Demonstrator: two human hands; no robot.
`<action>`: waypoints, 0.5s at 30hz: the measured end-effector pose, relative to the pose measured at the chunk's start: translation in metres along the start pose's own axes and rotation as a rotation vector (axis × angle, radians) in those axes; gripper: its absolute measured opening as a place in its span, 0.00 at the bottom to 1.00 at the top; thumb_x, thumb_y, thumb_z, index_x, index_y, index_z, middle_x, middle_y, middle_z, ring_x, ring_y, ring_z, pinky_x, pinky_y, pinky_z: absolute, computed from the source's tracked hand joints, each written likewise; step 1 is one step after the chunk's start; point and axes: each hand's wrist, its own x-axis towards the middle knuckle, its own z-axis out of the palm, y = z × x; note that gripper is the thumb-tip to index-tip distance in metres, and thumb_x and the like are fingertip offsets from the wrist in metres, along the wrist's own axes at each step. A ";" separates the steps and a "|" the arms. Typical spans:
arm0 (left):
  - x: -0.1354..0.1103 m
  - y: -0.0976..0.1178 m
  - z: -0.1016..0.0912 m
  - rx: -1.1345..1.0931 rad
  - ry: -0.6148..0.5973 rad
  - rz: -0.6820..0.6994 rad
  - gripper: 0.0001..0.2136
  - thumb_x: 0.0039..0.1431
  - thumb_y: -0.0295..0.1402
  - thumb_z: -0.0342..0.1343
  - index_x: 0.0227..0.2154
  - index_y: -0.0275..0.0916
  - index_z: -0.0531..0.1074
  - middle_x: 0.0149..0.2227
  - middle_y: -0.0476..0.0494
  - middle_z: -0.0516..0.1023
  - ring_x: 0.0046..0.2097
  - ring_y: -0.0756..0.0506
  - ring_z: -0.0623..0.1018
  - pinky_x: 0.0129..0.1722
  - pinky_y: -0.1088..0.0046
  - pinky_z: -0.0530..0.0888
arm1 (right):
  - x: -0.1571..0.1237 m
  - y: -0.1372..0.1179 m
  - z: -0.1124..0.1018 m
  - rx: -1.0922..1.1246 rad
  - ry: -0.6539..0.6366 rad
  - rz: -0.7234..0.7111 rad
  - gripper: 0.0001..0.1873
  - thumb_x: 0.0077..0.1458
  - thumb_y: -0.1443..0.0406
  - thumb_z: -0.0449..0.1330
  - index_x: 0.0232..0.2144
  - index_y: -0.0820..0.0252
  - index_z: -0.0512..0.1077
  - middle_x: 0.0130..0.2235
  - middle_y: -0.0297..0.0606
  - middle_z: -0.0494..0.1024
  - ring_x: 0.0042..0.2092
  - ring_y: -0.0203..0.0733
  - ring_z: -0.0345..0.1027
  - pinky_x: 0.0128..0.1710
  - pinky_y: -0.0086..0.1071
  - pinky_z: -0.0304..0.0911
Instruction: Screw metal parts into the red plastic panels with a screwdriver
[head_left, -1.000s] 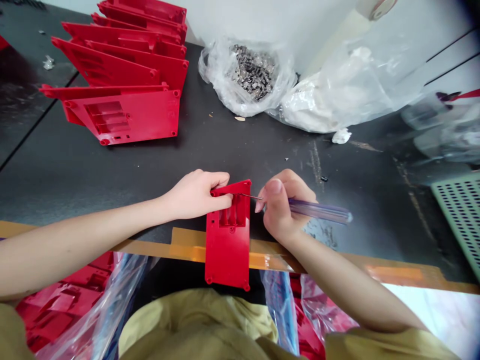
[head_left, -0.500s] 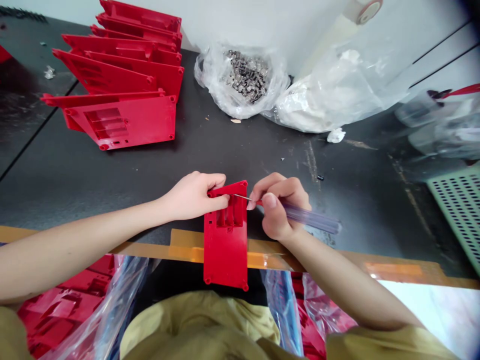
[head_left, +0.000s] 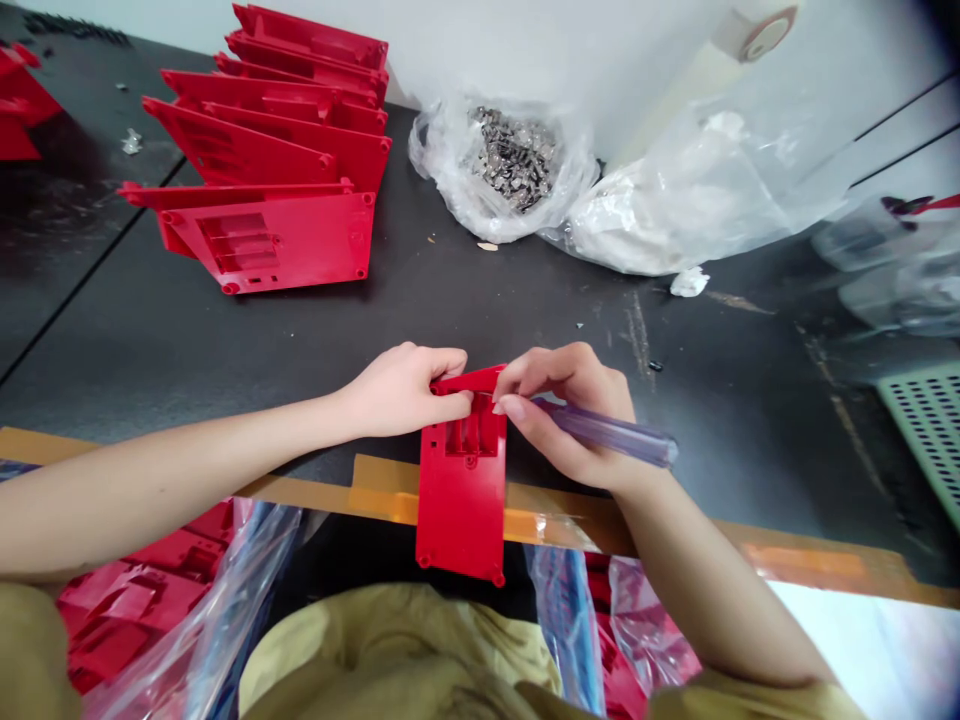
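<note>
Right hand (head_left: 566, 415) now on red housing (head_left: 461, 510), screwdriver (head_left: 607, 432) tip hidden

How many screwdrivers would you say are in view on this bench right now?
1: the screwdriver, held in the right hand beside the red plastic panel, its shaft out of sight. Others could be hidden.

Part: red moulded plastic panel (head_left: 461, 510), rectangular, ribbed recess near upper end, screw bosses at corners
Pose: flat, overhanging the taped bench edge (head_left: 570, 525), upper flange raised
Tool: screwdriver (head_left: 607, 432), translucent purple handle, nearly level, aimed at panel, shaft and tip hidden
</note>
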 end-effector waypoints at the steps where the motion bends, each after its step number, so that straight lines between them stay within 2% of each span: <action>1: 0.000 0.000 0.000 0.002 0.000 0.005 0.15 0.52 0.37 0.55 0.20 0.38 0.55 0.17 0.58 0.57 0.22 0.55 0.57 0.24 0.77 0.55 | 0.001 -0.002 -0.002 -0.039 -0.034 -0.008 0.09 0.60 0.69 0.59 0.34 0.55 0.60 0.32 0.32 0.75 0.29 0.33 0.70 0.29 0.29 0.64; 3: 0.000 -0.001 0.000 0.007 -0.002 0.008 0.14 0.52 0.36 0.55 0.20 0.38 0.55 0.17 0.58 0.57 0.22 0.55 0.58 0.24 0.76 0.55 | 0.001 -0.004 -0.005 -0.094 -0.063 -0.056 0.10 0.59 0.69 0.59 0.31 0.55 0.60 0.31 0.32 0.75 0.29 0.32 0.68 0.29 0.28 0.63; 6: 0.000 0.000 0.000 0.010 -0.008 -0.001 0.14 0.51 0.36 0.55 0.20 0.38 0.55 0.17 0.58 0.57 0.22 0.54 0.57 0.24 0.76 0.55 | -0.001 -0.003 -0.004 -0.095 0.001 -0.106 0.11 0.57 0.72 0.59 0.29 0.56 0.60 0.29 0.31 0.74 0.28 0.32 0.67 0.27 0.27 0.62; 10: 0.000 0.001 -0.001 0.001 -0.012 -0.009 0.14 0.51 0.36 0.55 0.20 0.39 0.55 0.17 0.58 0.56 0.22 0.54 0.56 0.25 0.75 0.55 | -0.002 -0.001 -0.001 -0.038 0.047 -0.054 0.11 0.58 0.72 0.58 0.29 0.55 0.59 0.28 0.32 0.74 0.27 0.34 0.68 0.26 0.29 0.63; 15: -0.001 0.002 -0.001 -0.006 -0.011 0.002 0.14 0.51 0.36 0.54 0.20 0.39 0.54 0.17 0.58 0.56 0.22 0.54 0.55 0.25 0.74 0.54 | -0.001 0.000 0.001 -0.009 0.065 -0.059 0.11 0.58 0.72 0.58 0.29 0.56 0.59 0.29 0.33 0.75 0.28 0.34 0.68 0.25 0.29 0.62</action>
